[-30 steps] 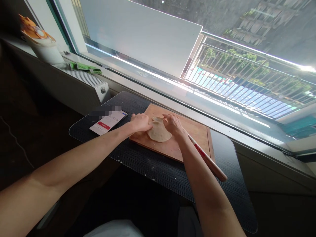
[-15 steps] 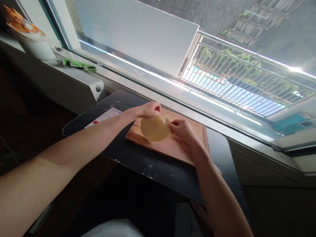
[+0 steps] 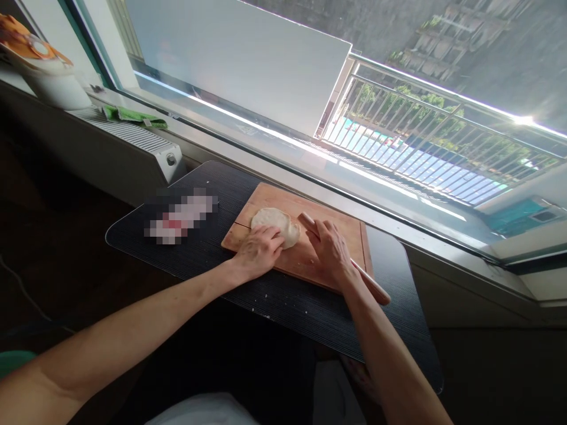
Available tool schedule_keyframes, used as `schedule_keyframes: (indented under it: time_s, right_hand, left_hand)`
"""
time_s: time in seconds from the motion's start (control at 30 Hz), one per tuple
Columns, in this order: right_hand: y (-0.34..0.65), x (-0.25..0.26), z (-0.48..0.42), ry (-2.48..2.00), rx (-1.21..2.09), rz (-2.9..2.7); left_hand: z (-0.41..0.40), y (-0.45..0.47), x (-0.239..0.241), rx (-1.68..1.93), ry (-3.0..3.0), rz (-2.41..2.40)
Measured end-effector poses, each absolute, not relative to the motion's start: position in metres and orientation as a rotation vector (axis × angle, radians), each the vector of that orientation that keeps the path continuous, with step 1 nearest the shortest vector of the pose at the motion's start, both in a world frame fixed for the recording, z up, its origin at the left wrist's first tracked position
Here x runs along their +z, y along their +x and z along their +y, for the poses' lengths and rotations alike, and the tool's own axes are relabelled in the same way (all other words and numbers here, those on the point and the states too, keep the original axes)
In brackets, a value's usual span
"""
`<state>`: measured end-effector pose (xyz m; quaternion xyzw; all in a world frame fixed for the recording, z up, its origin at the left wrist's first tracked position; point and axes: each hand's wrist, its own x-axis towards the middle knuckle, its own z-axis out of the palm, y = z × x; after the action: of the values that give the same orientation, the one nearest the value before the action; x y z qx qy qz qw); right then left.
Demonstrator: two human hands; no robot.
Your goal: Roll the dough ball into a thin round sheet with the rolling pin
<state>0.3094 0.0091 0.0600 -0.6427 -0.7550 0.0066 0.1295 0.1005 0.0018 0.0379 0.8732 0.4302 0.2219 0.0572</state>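
A thin, round piece of dough (image 3: 270, 217) lies on the wooden board (image 3: 323, 268), its right edge uneven and slightly folded. My left hand (image 3: 261, 248) rests on the near side of the dough, fingers laid over it and slightly bent, covering part of it. Just to the right, my right hand (image 3: 330, 245) is wrapped around a wooden rolling pin (image 3: 372, 283). The pin slants from beside the dough towards the board's near right corner, and its middle is hidden under the hand and wrist.
The board sits on a dark table (image 3: 201, 260) dotted with white crumbs. A blurred-out flat object (image 3: 179, 218) lies at the table's left. Beyond are a window sill, a radiator (image 3: 133, 139) with a green cloth (image 3: 135, 117), and a white pot (image 3: 57, 85).
The dough, held up between both hands before, now lies on the board. My left hand has come down onto it. My right hand has let go of it and taken hold of the rolling pin.
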Motion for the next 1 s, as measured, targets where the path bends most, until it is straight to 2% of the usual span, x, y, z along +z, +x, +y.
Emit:
schedule_keyframes:
  time_s: [0.13,0.37,0.53,0.7,1.0]
  right_hand:
    - [0.299,0.063,-0.002,-1.687,0.103,-2.292]
    - [0.252,0.051,0.017,-2.106,0.079,-1.884]
    - [0.25,0.045,0.033,-2.113,-0.01,-1.948]
    - [0.266,0.055,0.065,-2.231,0.062,-1.86]
    - [0.259,0.05,0.051,-2.169,-0.041,-1.972]
  left_hand:
    - [-0.009,0.099,0.028,0.807,2.58,1.362]
    - [-0.026,0.099,0.011,0.947,2.533,1.387]
    - [-0.028,0.097,0.007,0.937,2.553,1.373]
    - [-0.027,0.096,0.008,0.957,2.57,1.355]
    - [-0.027,0.096,0.006,1.059,2.586,1.331]
